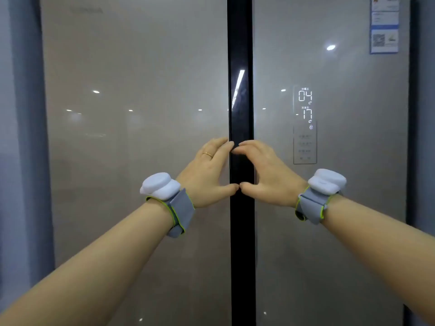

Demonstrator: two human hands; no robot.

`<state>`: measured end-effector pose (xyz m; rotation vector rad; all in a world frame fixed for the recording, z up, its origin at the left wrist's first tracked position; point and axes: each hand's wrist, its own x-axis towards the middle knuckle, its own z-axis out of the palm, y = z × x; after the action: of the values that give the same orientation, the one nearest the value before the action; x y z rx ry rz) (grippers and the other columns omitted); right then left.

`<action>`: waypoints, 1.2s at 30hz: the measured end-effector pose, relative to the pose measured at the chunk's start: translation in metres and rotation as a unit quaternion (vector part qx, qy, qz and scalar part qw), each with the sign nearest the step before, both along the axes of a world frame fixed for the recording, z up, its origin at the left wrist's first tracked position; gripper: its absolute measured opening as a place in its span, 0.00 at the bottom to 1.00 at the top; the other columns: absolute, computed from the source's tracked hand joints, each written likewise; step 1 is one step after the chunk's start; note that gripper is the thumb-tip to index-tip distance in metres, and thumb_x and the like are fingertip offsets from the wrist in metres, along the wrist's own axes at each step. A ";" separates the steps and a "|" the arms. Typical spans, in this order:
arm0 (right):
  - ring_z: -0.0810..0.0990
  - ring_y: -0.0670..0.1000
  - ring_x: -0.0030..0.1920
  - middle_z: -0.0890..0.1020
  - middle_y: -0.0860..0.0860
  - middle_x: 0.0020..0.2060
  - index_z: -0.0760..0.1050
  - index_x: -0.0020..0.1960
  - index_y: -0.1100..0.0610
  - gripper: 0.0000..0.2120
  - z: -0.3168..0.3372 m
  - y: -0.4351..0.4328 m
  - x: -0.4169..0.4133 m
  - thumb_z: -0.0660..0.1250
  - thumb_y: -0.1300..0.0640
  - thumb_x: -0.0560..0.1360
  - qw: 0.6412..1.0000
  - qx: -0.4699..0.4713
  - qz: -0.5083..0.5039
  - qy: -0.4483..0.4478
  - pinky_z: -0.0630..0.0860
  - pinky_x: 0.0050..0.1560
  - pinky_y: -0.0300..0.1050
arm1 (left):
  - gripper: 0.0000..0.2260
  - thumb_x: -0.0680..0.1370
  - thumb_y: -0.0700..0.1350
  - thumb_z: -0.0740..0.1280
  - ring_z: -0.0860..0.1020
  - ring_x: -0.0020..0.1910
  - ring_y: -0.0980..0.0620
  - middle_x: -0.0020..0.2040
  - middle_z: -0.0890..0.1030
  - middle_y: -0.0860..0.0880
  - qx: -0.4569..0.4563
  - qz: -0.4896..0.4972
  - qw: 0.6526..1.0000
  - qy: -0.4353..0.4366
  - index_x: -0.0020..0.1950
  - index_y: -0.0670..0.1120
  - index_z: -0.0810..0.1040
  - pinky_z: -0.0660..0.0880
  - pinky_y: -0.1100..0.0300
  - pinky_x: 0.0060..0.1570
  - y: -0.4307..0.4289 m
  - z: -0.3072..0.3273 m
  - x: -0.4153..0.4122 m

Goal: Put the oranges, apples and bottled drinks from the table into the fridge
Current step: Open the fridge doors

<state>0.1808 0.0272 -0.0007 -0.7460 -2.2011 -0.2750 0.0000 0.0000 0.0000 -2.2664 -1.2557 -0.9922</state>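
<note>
**Both hands at the door seam, fridge closed**

The left hand and the right hand meet at the dark strip that runs straight up between them, where the two fridge doors come together. Each hand curls its fingers into that strip from its own side: the left hand hooks the inner edge of the left door, the right hand hooks the inner edge of the right door. The thumbs sit lower, tips almost touching over the strip. Neither hand holds any fruit or bottle; each looks bent around a door edge, though how firmly the hidden fingertips grip cannot be told.

The placing makes sense: these doors show no handles, so the seam is probably where one pulls, and taking both edges at once would let both doors swing out together.

Just beyond the right hand, a lit control panel shows temperature figures on the right door; far above it, in the door's upper corner, is a label sticker. Each wrist wears a grey band carrying a white sensor.

The oranges, apples and bottled drinks are nowhere in view, nor is the table; they are presumably behind the person. Judging by the closed fridge, the loading may not have started.
</note>
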 end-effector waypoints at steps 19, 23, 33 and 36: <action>0.75 0.57 0.42 0.76 0.51 0.26 0.64 0.64 0.63 0.28 -0.024 0.049 -0.005 0.62 0.50 0.69 0.915 0.239 -0.203 -0.254 0.47 0.75 0.57 | 0.52 0.67 0.63 0.66 0.32 0.74 0.49 0.75 0.30 0.51 0.003 0.220 0.962 0.163 0.73 0.48 0.31 0.39 0.42 0.73 0.040 -0.028 -0.014; 0.75 0.57 0.36 0.75 0.50 0.22 0.68 0.59 0.64 0.25 -0.028 0.047 -0.004 0.64 0.51 0.67 0.923 0.271 -0.184 -0.204 0.55 0.74 0.56 | 0.52 0.67 0.63 0.67 0.33 0.75 0.50 0.75 0.31 0.51 0.002 0.220 0.963 0.158 0.73 0.48 0.31 0.39 0.44 0.74 0.039 -0.028 -0.013; 0.77 0.55 0.36 0.79 0.52 0.28 0.72 0.60 0.60 0.19 -0.035 -0.010 0.010 0.59 0.54 0.71 0.925 0.288 -0.217 -0.122 0.57 0.73 0.52 | 0.37 0.75 0.49 0.66 0.52 0.76 0.48 0.77 0.53 0.46 -0.027 -0.012 0.998 -0.058 0.76 0.45 0.48 0.52 0.57 0.74 0.023 -0.036 0.001; 0.77 0.55 0.36 0.79 0.51 0.31 0.74 0.58 0.59 0.17 -0.033 -0.034 0.008 0.60 0.54 0.72 0.923 0.281 -0.247 -0.096 0.63 0.70 0.52 | 0.36 0.76 0.43 0.65 0.57 0.74 0.50 0.76 0.57 0.46 -0.105 -0.110 0.978 -0.141 0.76 0.46 0.46 0.58 0.58 0.72 0.025 -0.044 0.006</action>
<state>0.1893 -0.0068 -0.0339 -0.9526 -1.9162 -1.2211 0.0061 0.0250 -0.0441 -2.5386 -1.2934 -1.3593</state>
